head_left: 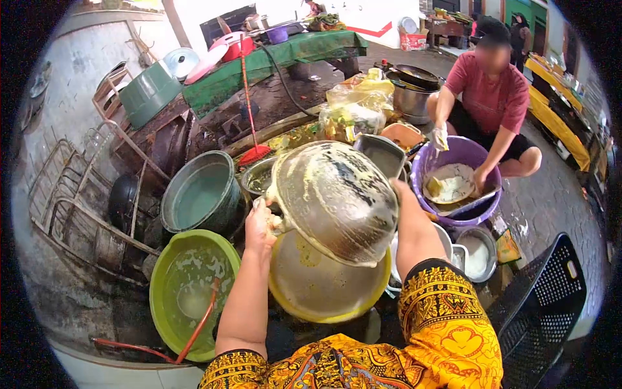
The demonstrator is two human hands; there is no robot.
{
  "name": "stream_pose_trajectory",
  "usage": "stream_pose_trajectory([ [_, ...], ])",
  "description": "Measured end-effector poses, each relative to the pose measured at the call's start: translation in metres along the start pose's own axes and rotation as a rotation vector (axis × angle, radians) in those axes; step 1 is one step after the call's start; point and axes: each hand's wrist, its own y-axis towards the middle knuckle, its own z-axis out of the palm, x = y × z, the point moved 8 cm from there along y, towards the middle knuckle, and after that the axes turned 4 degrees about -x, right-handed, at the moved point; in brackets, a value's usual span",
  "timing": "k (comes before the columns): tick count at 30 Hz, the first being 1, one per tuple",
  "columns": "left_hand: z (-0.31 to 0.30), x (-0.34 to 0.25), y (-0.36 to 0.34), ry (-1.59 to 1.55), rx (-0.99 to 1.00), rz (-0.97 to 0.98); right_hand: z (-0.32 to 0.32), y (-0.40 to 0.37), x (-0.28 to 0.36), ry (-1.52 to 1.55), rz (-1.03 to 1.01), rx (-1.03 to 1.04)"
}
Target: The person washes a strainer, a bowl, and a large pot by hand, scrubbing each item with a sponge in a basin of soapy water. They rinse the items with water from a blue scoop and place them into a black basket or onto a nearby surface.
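Tilted in front of me is a large metal wok (337,201), its surface streaked with pale suds and dark patches. My left hand (260,227) is closed on the wok's left handle, with suds on the fingers. On the far right edge of the wok is my right hand (403,189), its fingers partly hidden behind the metal. Directly below stands a yellow-rimmed basin (330,319) of cloudy grey water, its back part covered by the wok.
To the left are a lime-green basin (159,295) with sudsy water and a red hose (199,324), and a dark green tub (170,214) of water. A co-worker (489,87) washes dishes in a purple basin (421,162). A black crate (544,305) stands at right.
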Motion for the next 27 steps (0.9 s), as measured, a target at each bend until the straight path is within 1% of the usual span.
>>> stream_pose_trajectory([
  [2, 0.002, 0.011, 0.009, -0.070, 0.093, -0.031, 0.015, -0.046, -0.025, 0.019, 0.067, 0.144],
  [4, 0.010, 0.005, 0.000, -0.061, 0.014, -0.015, 0.021, -0.080, -0.028, 0.036, 0.080, 0.231],
  [5, 0.021, 0.004, -0.008, -0.047, 0.041, -0.029, 0.019, -0.093, -0.026, 0.037, 0.082, 0.264],
  [6, 0.027, 0.002, -0.013, -0.056, 0.043, -0.040, 0.015, -0.104, -0.019, 0.034, 0.077, 0.298],
  [8, 0.049, -0.003, -0.022, -0.022, 0.174, 0.016, -0.004, -0.121, 0.004, 0.005, 0.074, 0.377],
  [9, 0.051, -0.003, -0.022, -0.042, 0.180, 0.013, -0.013, -0.129, 0.020, -0.007, 0.077, 0.421],
  [11, 0.054, -0.003, -0.019, -0.075, 0.213, 0.005, -0.040, -0.150, 0.048, -0.054, 0.167, 0.511],
  [12, 0.059, -0.006, -0.021, -0.092, 0.244, 0.011, -0.054, -0.164, 0.058, -0.088, 0.245, 0.559],
  [14, 0.077, -0.021, -0.045, -0.036, 0.209, -0.006, -0.079, -0.193, 0.075, -0.153, 0.416, 0.725],
  [15, 0.083, -0.033, -0.051, 0.014, 0.176, 0.053, -0.092, -0.209, 0.085, -0.195, 0.494, 0.811],
  [16, 0.086, -0.044, -0.057, 0.066, 0.142, 0.116, -0.115, -0.232, 0.101, -0.208, 0.505, 0.643],
  [17, 0.087, -0.053, -0.057, 0.083, 0.124, 0.140, -0.127, -0.240, 0.100, -0.313, 0.427, 0.644],
  [18, 0.094, -0.065, -0.064, 0.099, 0.109, 0.171, -0.142, -0.262, 0.105, -0.450, 0.405, 0.569],
  [19, 0.098, -0.078, -0.074, 0.170, 0.049, 0.230, -0.155, -0.258, 0.080, -0.404, 0.419, 0.609],
  [20, 0.104, -0.085, -0.082, 0.212, 0.048, 0.215, -0.167, -0.257, 0.057, -0.357, 0.431, 0.647],
  [21, 0.104, -0.087, -0.082, 0.271, 0.126, 0.228, -0.174, -0.288, 0.058, -0.364, 0.445, 0.600],
  [22, 0.104, -0.088, -0.084, 0.329, 0.205, 0.242, -0.185, -0.305, 0.049, -0.337, 0.447, 0.491],
  [23, 0.109, -0.086, -0.092, 0.327, 0.214, 0.240, -0.199, -0.302, 0.024, -0.347, 0.396, 0.410],
  [24, 0.117, -0.089, -0.103, 0.476, 0.204, 0.301, -0.212, -0.296, -0.009, -0.355, 0.348, 0.330],
  [25, 0.124, -0.090, -0.115, 0.626, 0.192, 0.361, -0.219, -0.297, -0.030, -0.304, 0.259, 0.294],
  [26, 0.133, -0.087, -0.125, 0.651, 0.248, 0.367, -0.222, -0.304, -0.040, -0.256, 0.169, 0.261],
  [27, 0.134, -0.086, -0.127, 0.656, 0.248, 0.366, -0.224, -0.301, -0.048, -0.252, 0.170, 0.264],
])
